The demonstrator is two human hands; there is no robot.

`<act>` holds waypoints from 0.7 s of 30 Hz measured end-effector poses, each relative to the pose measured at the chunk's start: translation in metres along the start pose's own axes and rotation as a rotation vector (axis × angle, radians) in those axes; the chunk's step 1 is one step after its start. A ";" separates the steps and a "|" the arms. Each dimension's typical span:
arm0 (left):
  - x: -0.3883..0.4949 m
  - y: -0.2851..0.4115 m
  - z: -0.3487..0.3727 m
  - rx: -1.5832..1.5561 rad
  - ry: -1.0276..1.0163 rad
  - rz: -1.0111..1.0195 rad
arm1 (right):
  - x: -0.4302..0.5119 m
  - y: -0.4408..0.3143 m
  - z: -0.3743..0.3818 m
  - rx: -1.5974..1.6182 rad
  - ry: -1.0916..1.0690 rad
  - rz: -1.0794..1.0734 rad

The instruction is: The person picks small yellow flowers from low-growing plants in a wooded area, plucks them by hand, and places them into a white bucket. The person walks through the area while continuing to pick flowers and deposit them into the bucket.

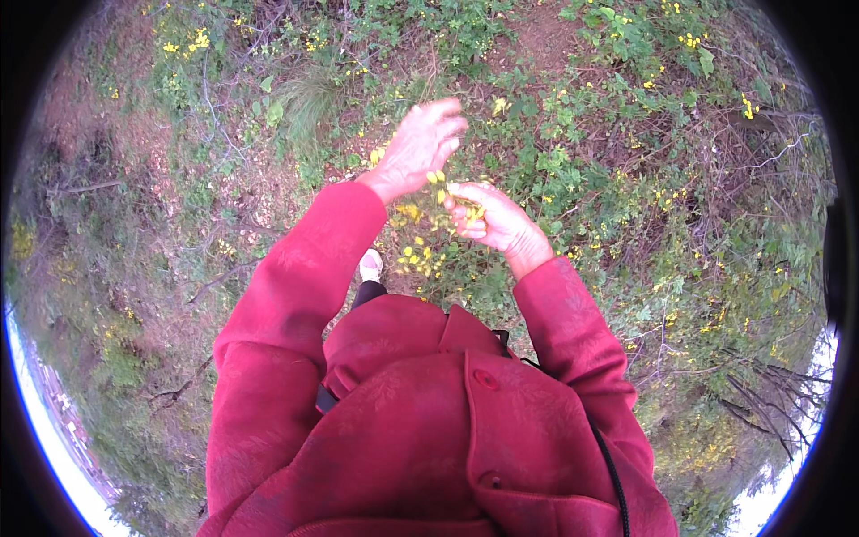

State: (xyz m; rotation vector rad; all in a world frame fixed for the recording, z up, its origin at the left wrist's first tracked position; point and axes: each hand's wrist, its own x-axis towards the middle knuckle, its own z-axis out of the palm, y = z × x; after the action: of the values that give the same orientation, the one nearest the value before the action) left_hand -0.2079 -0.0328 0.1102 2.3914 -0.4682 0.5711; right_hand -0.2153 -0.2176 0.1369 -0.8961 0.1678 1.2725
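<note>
My left hand (421,146) is raised over the slope with its fingers apart, slightly blurred, and I see nothing held in it. Just below and to its right, my right hand (498,216) has its fingers curled around yellow flowers (475,213). Yellow petals or buds (437,177) stick up past the fingertips, near the left hand without clearly touching it. Between the wrists and my body, more yellow blossoms (419,258) show, blurred; whether they belong to the same stem I cannot tell. The right palm is hidden.
Low green plants with small yellow flowers (688,40) cover the ground. A grass tuft (310,101) grows at upper left, and bare reddish soil (547,40) shows at the top. Dry branches (745,403) stand at lower right. A pale shoe (370,264) shows under my red jacket (402,429).
</note>
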 end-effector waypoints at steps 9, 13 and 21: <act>-0.044 0.020 -0.034 -0.859 -0.261 -0.655 | -0.010 0.004 0.000 0.019 0.054 -0.041; -0.046 0.021 -0.044 -0.845 -0.100 -0.662 | -0.025 -0.001 -0.003 0.017 0.145 -0.169; -0.032 0.030 -0.031 -0.170 -0.089 -0.158 | -0.024 -0.001 0.022 -0.180 0.318 -0.256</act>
State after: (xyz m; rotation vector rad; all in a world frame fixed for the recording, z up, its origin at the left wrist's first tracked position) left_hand -0.2573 -0.0286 0.1309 2.2723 -0.3476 0.3415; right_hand -0.2300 -0.2210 0.1659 -1.2332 0.1841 0.9128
